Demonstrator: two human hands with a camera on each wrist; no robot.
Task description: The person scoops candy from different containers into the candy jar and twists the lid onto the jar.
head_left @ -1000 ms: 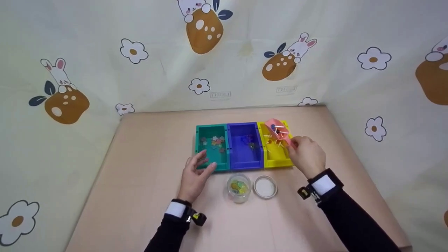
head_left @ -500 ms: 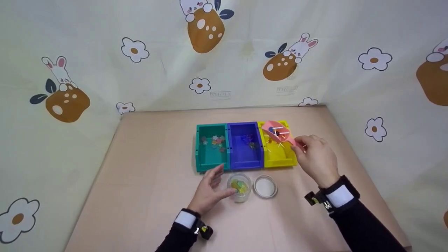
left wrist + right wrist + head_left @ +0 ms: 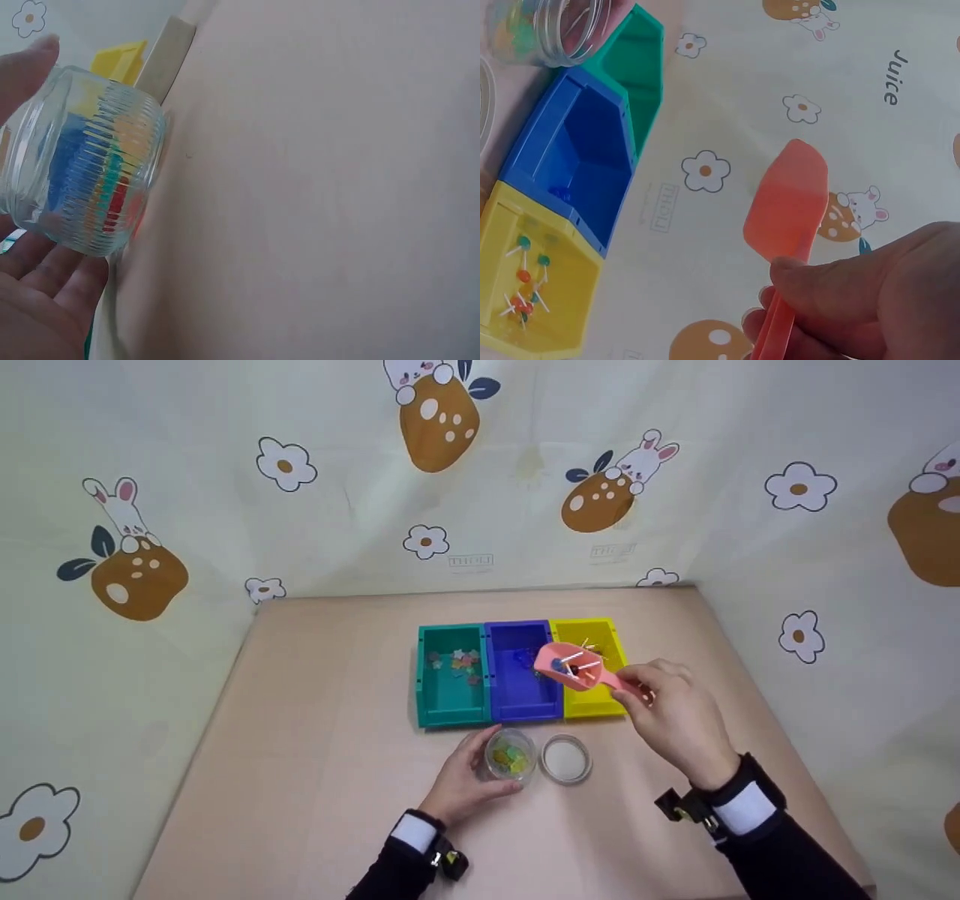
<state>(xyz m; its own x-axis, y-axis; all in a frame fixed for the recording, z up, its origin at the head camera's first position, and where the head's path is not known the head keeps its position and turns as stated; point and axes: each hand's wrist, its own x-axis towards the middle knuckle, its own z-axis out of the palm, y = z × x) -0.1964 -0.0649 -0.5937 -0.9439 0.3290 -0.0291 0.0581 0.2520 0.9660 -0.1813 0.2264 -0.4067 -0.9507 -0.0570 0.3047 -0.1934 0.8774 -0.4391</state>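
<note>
My right hand [image 3: 679, 716] grips the handle of a pink scoop [image 3: 571, 664], raised over the blue and yellow bins. Inside the scoop lie several tiny lollipop-like pieces with white sticks. My left hand [image 3: 466, 780] curls around a clear glass jar [image 3: 511, 756], thumb on the near side and fingers on the far side. Ribbed glass shows on the jar [image 3: 94, 161] in the left wrist view, with coloured pieces behind it. From above, green and yellow translucent pieces appear in the jar. More of the little lollipops [image 3: 525, 289] lie in the yellow bin [image 3: 562, 307].
Three joined bins stand behind the jar: a green bin [image 3: 452, 701] with star-like pieces, a blue bin [image 3: 525, 694] with small dark-blue pieces, and the yellow one. A round lid [image 3: 566, 760] lies right of the jar. A printed cloth wall [image 3: 337, 525] surrounds the table.
My left hand has moved right from beside the green bin and taken hold of the jar. The loaded scoop has come left and nearer, from the yellow bin toward the blue one.
</note>
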